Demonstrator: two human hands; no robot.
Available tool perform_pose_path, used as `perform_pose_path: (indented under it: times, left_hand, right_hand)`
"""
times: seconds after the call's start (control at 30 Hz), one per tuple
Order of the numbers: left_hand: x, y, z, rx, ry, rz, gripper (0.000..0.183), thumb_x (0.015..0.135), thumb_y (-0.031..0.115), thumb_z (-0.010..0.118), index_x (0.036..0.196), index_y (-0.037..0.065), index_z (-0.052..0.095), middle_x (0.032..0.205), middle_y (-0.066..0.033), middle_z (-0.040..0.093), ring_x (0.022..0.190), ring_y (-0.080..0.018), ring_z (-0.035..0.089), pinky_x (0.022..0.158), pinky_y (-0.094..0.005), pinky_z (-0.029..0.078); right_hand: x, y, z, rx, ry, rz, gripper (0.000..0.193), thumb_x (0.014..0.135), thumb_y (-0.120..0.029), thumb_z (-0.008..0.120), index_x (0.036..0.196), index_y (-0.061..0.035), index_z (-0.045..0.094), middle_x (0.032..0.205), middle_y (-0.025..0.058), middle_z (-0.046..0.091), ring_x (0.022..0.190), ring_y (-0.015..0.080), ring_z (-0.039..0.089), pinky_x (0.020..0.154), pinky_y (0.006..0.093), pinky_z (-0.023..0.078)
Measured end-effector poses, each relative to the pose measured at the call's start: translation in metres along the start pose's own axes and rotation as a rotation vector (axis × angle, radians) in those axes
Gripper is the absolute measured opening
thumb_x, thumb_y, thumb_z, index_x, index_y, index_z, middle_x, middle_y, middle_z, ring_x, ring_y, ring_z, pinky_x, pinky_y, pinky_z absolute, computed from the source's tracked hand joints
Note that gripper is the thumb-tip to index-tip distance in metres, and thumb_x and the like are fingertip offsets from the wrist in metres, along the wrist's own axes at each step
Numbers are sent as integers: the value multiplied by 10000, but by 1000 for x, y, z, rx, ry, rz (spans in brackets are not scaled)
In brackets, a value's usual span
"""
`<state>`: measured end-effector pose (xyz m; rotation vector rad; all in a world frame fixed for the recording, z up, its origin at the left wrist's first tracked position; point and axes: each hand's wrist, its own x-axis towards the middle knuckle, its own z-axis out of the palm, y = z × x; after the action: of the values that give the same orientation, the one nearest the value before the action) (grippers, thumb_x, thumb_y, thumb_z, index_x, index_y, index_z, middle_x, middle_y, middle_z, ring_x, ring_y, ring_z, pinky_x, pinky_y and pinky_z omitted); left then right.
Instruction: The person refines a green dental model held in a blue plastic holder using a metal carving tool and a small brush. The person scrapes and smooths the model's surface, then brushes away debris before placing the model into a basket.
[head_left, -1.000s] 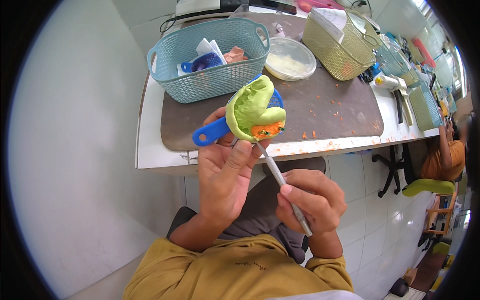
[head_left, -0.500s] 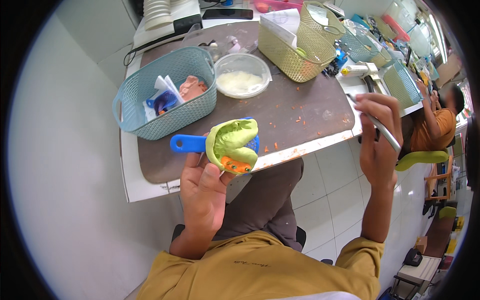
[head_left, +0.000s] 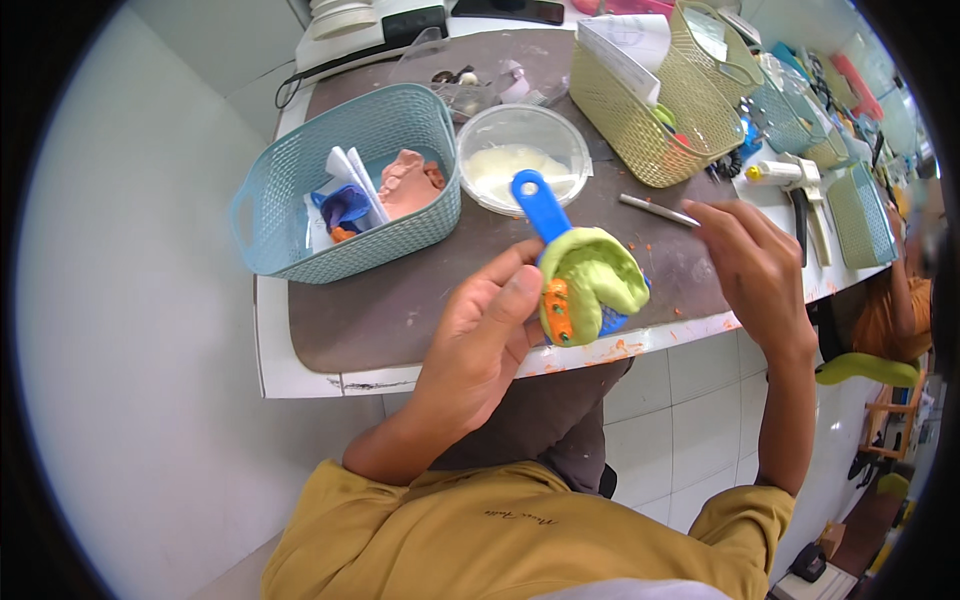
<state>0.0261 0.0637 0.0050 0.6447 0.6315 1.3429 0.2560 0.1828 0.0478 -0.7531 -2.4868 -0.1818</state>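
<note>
One blue plastic tray (head_left: pixel 540 205) with a holed handle, its bowl filled with a lime-green moulded mass (head_left: pixel 600 265) bearing an orange patch (head_left: pixel 556 315), sits at the centre of the frame, pinched between thumb and fingers of the left hand (head_left: pixel 485 335). Right of centre, the right hand (head_left: pixel 755 270) has curled fingers at the end of a slim grey rod (head_left: pixel 655 208); whether they grip it, I cannot tell. At upper left, a pale-blue latticed plastic basket (head_left: pixel 390 240) stands on the white-edged bench (head_left: pixel 275 350).
</note>
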Motion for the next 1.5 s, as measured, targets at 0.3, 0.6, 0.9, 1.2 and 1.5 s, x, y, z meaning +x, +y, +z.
perform_pose_path:
  times: [0.3,0.6,0.9,1.2,1.5]
  left_hand:
    - [6,-3,8,99,-177,-128,506,1024,352,448,1321,-57,466,1197,-109,591,1077,-150,587,936,-318,484]
    - [7,-8,23,248,-209,-34,446,1014,328,491,1287,-21,540,1036,-42,621,967,-93,562,859,-260,471]
    - [-12,5,3,1084,113,723,262,890,12,565,1141,-1,640,1050,-128,660,906,-250,614,708,-322,506]
    - [-51,6,-41,1536,503,858,289,950,121,496,1142,-71,597,916,-172,685,731,-277,631,609,-325,515]
    - [-51,-13,-53,1580,576,1075,335,944,115,491,1213,-85,491,861,-200,643,627,-221,589,506,-286,501]
  right_hand:
    - [38,-37,-15,918,-167,566,197,970,-170,579,985,18,636,777,36,662,621,74,592,555,205,452]
    - [32,-28,-24,1225,-179,650,116,926,-77,613,972,27,592,785,48,648,679,92,641,573,220,521]
    - [74,52,-68,712,502,362,211,932,-190,633,1021,0,638,838,96,690,682,127,657,643,240,543]
    - [122,117,-10,618,-126,522,182,941,-160,607,997,9,647,777,82,689,667,117,667,631,254,562]
    - [211,144,21,-107,33,60,199,944,-110,515,1061,-15,645,832,133,694,633,245,673,669,372,532]
